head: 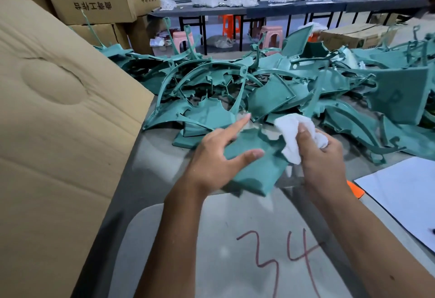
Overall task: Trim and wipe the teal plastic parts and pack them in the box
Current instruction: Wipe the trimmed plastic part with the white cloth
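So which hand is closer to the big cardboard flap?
Left. The left hand holds the teal part on the side toward the cardboard flap; the right hand, gripping the white cloth, is farther away.

A flat teal plastic part [254, 166] with a jagged upper edge is held tilted above the table, a crumpled white cloth [294, 137] against its right edge. Behind it, a tangled heap of teal parts [270, 86] covers the table. The box [58, 121] stands at left, its brown flap raised.
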Demonstrator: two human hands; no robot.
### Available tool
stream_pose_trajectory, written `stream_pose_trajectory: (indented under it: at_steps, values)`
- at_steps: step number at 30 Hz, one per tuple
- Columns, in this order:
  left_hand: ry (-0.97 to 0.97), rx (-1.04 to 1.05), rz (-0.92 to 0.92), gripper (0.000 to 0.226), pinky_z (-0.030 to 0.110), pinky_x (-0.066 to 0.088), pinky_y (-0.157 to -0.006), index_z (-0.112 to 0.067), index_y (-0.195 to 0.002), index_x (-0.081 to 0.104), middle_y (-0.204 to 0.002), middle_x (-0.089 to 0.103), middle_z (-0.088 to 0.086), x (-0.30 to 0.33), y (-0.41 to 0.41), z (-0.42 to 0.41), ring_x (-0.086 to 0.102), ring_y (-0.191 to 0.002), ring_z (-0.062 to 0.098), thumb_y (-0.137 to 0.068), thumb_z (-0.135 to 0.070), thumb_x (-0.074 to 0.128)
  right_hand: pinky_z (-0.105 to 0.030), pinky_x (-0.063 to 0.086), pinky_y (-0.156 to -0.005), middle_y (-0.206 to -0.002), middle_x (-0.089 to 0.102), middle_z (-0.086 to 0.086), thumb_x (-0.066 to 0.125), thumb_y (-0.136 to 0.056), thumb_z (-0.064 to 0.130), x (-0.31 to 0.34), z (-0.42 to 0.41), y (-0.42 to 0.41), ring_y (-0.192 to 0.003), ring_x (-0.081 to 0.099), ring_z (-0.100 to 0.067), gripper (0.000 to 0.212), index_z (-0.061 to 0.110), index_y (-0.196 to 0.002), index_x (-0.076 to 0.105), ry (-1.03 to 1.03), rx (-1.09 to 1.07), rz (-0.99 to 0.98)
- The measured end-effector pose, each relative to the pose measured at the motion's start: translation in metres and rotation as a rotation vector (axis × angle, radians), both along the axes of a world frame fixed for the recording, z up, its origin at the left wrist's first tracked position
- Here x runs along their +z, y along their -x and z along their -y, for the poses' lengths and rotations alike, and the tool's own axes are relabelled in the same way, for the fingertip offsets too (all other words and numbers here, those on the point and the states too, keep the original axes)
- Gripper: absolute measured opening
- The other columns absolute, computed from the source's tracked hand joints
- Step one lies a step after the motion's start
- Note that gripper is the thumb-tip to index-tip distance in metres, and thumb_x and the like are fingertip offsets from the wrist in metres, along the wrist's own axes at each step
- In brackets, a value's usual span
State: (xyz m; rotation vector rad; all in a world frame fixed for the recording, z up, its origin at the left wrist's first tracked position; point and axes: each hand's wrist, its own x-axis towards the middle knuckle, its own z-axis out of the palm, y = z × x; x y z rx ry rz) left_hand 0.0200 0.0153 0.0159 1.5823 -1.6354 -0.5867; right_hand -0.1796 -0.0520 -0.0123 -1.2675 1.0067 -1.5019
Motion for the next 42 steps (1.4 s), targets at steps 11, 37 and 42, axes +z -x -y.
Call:
stream_pose_trajectory:
  at_steps: [11,37,42]
  values:
    - [0.455,0.066,0.294,0.041,0.06,0.004,-0.125,-0.023,-0.112,0.079,-0.122,0.073,-0.009,-0.009,0.034,0.006,0.047,-0.141,0.02,-0.073,-0.019,0.09,-0.063,0.056,-0.073,-0.066,0.064,-0.003,0.064,-0.082,0.058,-0.008,0.019,0.015,-0.068,0.058,-0.026,0.04,0.024,-0.063,0.069,-0.211,-0.127,-0.002]
    - [0.213,0.171,-0.386,0.057,0.042,0.057,-0.094,-0.018,-0.127,0.065,-0.121,0.073,0.002,-0.005,-0.035,-0.006,0.069,-0.114,0.022,-0.081,-0.05,0.075,-0.041,0.046,-0.091,-0.115,0.055,-0.018,0.056,-0.106,0.033,0.009,0.021,0.046,-0.106,0.054,-0.033,0.036,0.0,-0.121,0.052,0.348,-0.563,-0.357]
    - [0.244,0.153,-0.21,0.059,0.051,0.057,-0.088,-0.013,-0.117,0.066,-0.107,0.075,0.003,-0.004,-0.02,-0.007,0.071,-0.102,0.027,-0.081,-0.059,0.069,-0.016,0.039,-0.095,-0.121,0.054,-0.005,0.057,-0.102,0.02,0.016,-0.004,0.005,-0.108,0.052,-0.015,0.028,0.001,-0.122,0.061,0.744,-0.039,-0.652]
